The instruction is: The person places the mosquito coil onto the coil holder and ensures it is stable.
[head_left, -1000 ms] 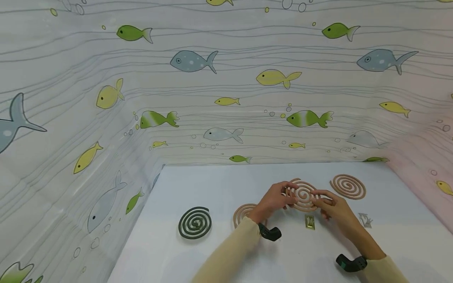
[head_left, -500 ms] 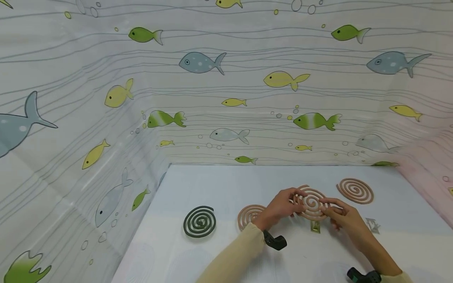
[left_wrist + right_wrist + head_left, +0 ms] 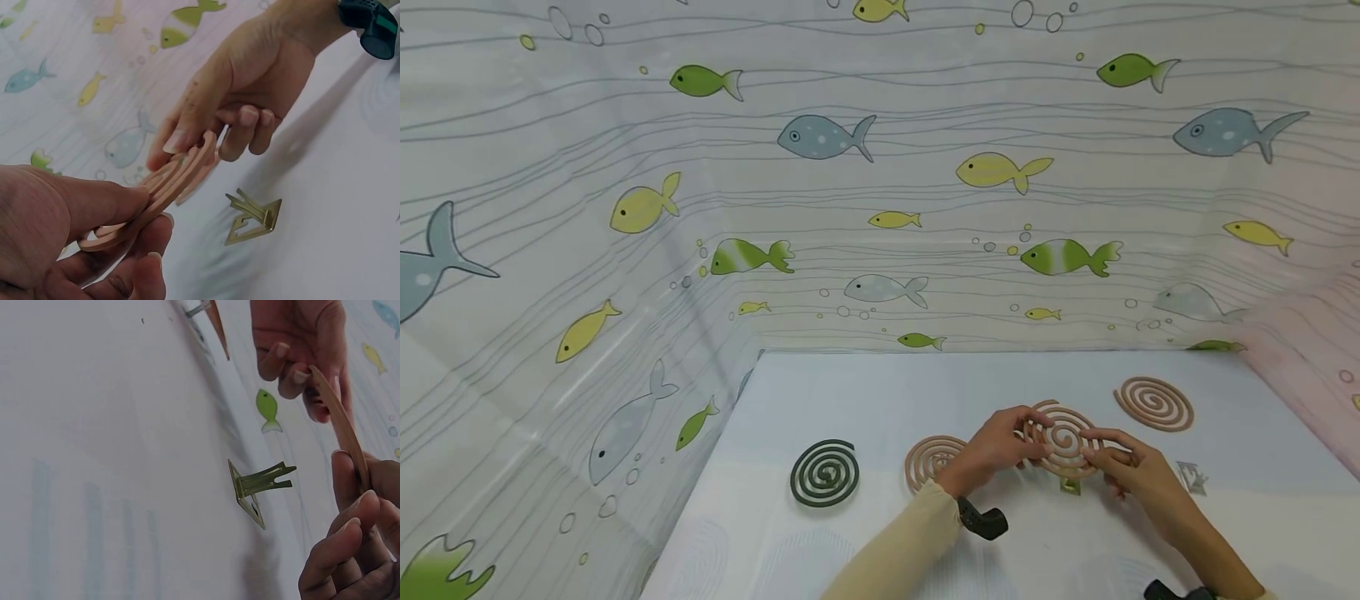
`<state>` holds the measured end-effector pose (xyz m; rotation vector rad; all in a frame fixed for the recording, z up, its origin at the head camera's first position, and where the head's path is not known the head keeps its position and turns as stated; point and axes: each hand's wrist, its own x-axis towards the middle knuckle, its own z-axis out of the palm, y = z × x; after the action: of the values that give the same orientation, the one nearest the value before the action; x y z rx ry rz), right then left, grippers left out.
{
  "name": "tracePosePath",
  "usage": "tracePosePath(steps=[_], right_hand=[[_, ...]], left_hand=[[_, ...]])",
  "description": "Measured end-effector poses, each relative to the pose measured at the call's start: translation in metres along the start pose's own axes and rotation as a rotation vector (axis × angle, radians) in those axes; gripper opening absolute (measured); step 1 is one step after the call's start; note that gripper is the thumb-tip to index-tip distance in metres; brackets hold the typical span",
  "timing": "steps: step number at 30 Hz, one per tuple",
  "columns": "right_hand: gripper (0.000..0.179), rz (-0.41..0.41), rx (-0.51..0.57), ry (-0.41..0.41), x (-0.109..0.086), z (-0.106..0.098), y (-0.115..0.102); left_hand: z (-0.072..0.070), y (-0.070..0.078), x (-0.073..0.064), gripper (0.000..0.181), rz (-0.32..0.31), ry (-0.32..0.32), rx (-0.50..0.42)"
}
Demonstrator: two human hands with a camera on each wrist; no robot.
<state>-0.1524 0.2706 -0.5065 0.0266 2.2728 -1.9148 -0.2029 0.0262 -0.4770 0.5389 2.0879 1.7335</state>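
Note:
Both hands hold a tan mosquito coil [image 3: 1064, 439] tilted above the white table. My left hand [image 3: 1000, 446] pinches its left edge between thumb and fingers, while my right hand [image 3: 1138, 479] pinches the right edge. The coil shows nearly edge-on in the right wrist view. Beneath it, a gold metal coil stand [image 3: 262, 479] lies on the table, its prongs bent upward from a square frame. In the head view the coil overlaps the upper part of this stand. The left wrist view shows the stand [image 3: 270, 219] apart from the coil's lower edge.
To the left is a dark green coil [image 3: 824, 473]. Another tan coil [image 3: 925, 467] sits partly behind the left wrist. A third tan coil [image 3: 1153, 404] lies at the back right, with a silver stand [image 3: 1192, 478] in front of it. Fish-printed sheeting [image 3: 820, 200] surrounds the table.
The hands have lowered the coil slightly toward the table's front, so it now covers more of the gold stand in the head view. The head view has also shifted slightly.

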Motion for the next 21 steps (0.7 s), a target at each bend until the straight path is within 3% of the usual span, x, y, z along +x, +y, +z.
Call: tracePosePath(steps=[10, 21], right_hand=[[0.049, 0.055, 0.002, 0.016, -0.005, 0.001, 0.0], [0.047, 0.048, -0.003, 0.015, -0.009, 0.0, 0.009]], left_hand=[[0.0, -0.002, -0.005, 0.025, 0.018, -0.042, 0.009], [0.004, -0.002, -0.01, 0.023, 0.021, -0.05, 0.023]])
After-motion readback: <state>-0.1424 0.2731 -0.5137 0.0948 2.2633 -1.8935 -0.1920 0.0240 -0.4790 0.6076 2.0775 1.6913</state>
